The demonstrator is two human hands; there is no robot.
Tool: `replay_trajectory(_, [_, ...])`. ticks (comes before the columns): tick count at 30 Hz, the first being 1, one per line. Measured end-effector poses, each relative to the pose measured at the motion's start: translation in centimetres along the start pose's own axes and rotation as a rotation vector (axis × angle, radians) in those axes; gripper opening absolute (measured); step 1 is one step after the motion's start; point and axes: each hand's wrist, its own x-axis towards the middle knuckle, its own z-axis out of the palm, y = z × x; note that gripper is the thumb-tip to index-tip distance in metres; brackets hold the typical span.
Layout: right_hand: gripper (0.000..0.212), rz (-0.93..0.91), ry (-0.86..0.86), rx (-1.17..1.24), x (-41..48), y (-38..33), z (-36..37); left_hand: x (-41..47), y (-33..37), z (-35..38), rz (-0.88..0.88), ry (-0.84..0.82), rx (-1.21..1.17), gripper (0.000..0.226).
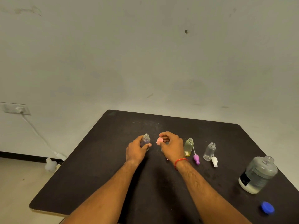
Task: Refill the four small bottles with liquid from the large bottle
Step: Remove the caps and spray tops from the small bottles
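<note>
My left hand [136,151] grips a small clear bottle [146,140] with an open neck, standing upright on the dark table [105,167]. Just to its right, my right hand [171,147] pinches a pink spray cap [159,141] above the table. Part of another small bottle is hidden behind that hand. Further right stand a yellowish small bottle [188,146] and a clear small bottle [209,151], both uncapped. A purple spray cap [196,158] and a white spray cap [214,161] lie beside them. The large bottle [258,174], uncapped and holding clear liquid, stands at the right.
A blue screw cap [267,207] lies near the table's front right corner. The table's right edge runs close behind the large bottle. On the floor at the left are a white object [50,164] and a cable running up to a wall socket [16,108].
</note>
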Motion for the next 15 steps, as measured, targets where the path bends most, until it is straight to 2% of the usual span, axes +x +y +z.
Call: replay_trajectory(15, [0.019,-0.106,-0.001,-0.031,1.7,-1.9,4.7,-0.6,-1.4,0.5,0.019,0.004,-0.111,0.040])
